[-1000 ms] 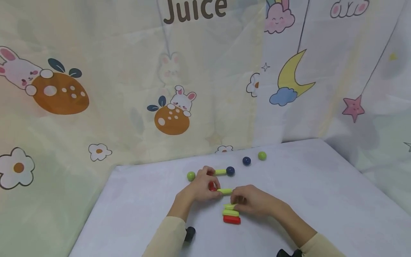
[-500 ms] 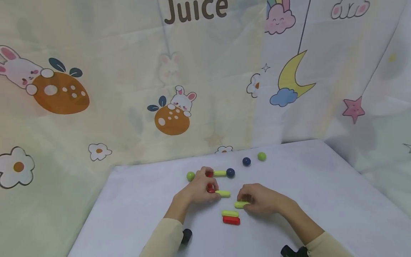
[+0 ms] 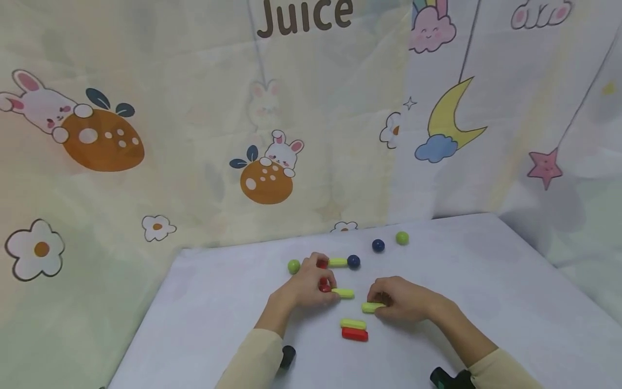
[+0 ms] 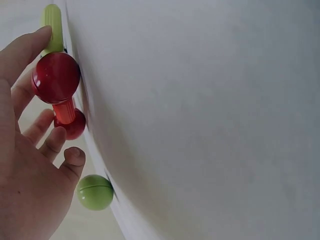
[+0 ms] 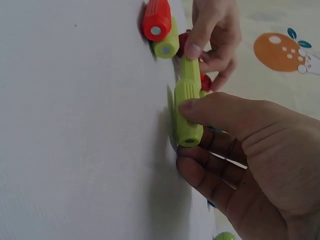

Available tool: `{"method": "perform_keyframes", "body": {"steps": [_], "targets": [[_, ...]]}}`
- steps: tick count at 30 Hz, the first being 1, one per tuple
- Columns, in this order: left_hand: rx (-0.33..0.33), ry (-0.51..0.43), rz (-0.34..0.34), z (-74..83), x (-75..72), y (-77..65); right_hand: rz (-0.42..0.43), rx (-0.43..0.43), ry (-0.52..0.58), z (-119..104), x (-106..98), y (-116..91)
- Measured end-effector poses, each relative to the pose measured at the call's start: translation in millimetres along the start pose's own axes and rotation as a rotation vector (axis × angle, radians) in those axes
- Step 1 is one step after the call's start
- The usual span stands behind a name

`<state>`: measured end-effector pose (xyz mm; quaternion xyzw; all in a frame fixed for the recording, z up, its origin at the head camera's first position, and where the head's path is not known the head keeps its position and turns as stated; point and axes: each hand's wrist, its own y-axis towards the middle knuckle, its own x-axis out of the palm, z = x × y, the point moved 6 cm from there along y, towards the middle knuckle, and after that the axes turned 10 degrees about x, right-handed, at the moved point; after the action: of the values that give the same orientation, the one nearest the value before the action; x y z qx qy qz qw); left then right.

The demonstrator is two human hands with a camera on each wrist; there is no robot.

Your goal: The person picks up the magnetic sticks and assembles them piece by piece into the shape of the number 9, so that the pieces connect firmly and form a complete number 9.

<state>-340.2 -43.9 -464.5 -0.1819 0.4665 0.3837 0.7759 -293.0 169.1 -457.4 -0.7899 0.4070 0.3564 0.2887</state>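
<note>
A: First item, and state?

B: Right hand (image 3: pixel 403 300): holding the gripped yellow-green bar (image 3: pixel 372 307), thumb against fingers; beyond and right of the loose red bar (image 3: pixel 355 334). Possible fault: twisting or slipping, from a light fingertip pinch.

A: Next?

B: Left hand (image 3: pixel 306 283): thumb and fingers curled on the red-ball assembly (image 4: pixel 56 77), joined bar (image 3: pixel 343 293) included; beyond and left of the loose red bar. Possible fault: parting at a ball, from uneven squeezing or a bump from the gripped yellow-green bar, just beside.

A: Farther out?

B: Far yellow-green bar (image 3: pixel 337 262), tipped with a dark blue ball (image 3: pixel 353 262); well beyond the loose red bar, left end hidden by fingers. Possible fault: swinging askew, from a tug on the assembly.

A: Loose stock?

B: Loose yellow-green bar (image 3: pixel 353 323), alongside the loose red bar, far side: likely to scatter under a brushing wrist. Left green ball (image 3: pixel 293 266), beyond and left; loose navy ball (image 3: pixel 378 246) and right green ball (image 3: pixel 401 237), far beyond and right: prone to rolling on the desk (image 3: pixel 194 324), from any nudge.
</note>
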Motion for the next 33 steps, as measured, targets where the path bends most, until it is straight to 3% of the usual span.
{"method": "perform_keyframes", "body": {"steps": [6, 15, 27, 33], "targets": [[-0.02, 0.001, 0.008, -1.1, -0.6, 5.3, 0.107, -0.013, 0.041, 14.7, -10.3, -1.8], [-0.009, 0.073, 0.142, -2.3, -10.0, 22.8, 0.137, 0.002, 0.1, 20.8, -19.5, 1.3], [-0.097, 0.017, 0.115, -12.0, -2.6, 34.6, 0.19, -0.007, 0.112, 15.0, -23.8, 5.7], [-0.131, -0.075, 0.131, -21.7, 1.4, 37.4, 0.221, 0.011, 0.116, 15.7, -22.3, 12.6]]}}
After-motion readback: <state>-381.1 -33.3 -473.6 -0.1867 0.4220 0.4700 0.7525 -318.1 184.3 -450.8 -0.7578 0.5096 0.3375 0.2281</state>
